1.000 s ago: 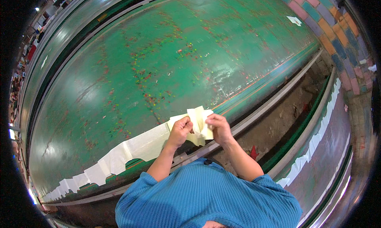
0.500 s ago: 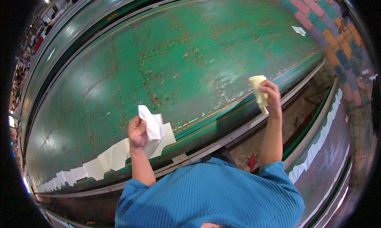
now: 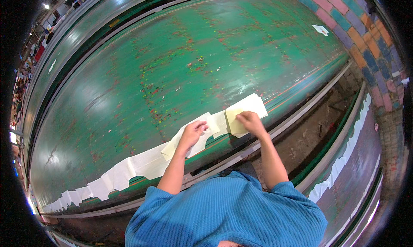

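A row of cut white cloth pieces [image 3: 150,163] lies overlapping along the near edge of a long green table [image 3: 172,79]. My left hand [image 3: 193,133] is over the right part of this row, fingers closed at the edge of a white cloth piece [image 3: 212,123]. To its right, my right hand [image 3: 253,123] pinches a pale yellow cloth piece [image 3: 233,121], held low over the row. Another white cloth piece [image 3: 258,103] lies flat just beyond my right hand. The fingertips of both hands are partly hidden.
A small white scrap [image 3: 320,30] rests at the table's far right end. Coloured specks dot the green top. A metal rail [image 3: 301,94] runs along the near edge. Behind at right stands another table with white pieces [image 3: 340,165]. Coloured brick paving [image 3: 361,36] lies at the right.
Both hands have come closer together over the table edge, the right moving left and nearer, the left moving right. White cloth now lies farther right along the edge.
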Tool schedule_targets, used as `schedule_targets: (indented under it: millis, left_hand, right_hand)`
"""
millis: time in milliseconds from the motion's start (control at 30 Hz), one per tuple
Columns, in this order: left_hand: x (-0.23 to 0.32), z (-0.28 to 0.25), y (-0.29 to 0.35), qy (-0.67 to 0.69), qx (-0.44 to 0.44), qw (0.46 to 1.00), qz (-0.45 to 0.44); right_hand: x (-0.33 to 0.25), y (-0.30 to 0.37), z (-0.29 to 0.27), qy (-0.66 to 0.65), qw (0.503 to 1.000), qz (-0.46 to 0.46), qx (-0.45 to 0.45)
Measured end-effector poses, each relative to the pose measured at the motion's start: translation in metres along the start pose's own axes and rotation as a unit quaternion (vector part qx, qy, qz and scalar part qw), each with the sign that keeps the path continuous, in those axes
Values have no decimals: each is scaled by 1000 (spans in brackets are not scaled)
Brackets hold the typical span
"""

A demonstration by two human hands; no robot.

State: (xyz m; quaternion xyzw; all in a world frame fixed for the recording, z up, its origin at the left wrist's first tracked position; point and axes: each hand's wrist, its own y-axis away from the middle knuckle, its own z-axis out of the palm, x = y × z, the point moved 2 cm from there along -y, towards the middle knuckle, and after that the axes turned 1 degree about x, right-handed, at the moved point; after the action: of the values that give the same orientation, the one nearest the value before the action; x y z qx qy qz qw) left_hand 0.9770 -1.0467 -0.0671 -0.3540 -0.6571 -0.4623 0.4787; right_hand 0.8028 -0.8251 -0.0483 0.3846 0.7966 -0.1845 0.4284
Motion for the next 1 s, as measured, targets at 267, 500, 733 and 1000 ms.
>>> schedule_targets:
  millis: [267, 500, 733, 1000]
  left_hand:
    - [70, 80, -34, 50, 18, 997, 54]
    - [152, 225, -79, -170, 50, 948, 265]
    - [169, 284, -117, -190, 33, 969, 156]
    - [169, 326, -141, -149, 51, 985, 65]
  right_hand:
    - [31, -3, -132, -293, 955, 41, 35]
    - [32, -11, -169, -235, 971, -32, -35]
    - [68, -19, -223, -331, 942, -12, -47]
    - [107, -29, -264, -265, 961, -14, -78]
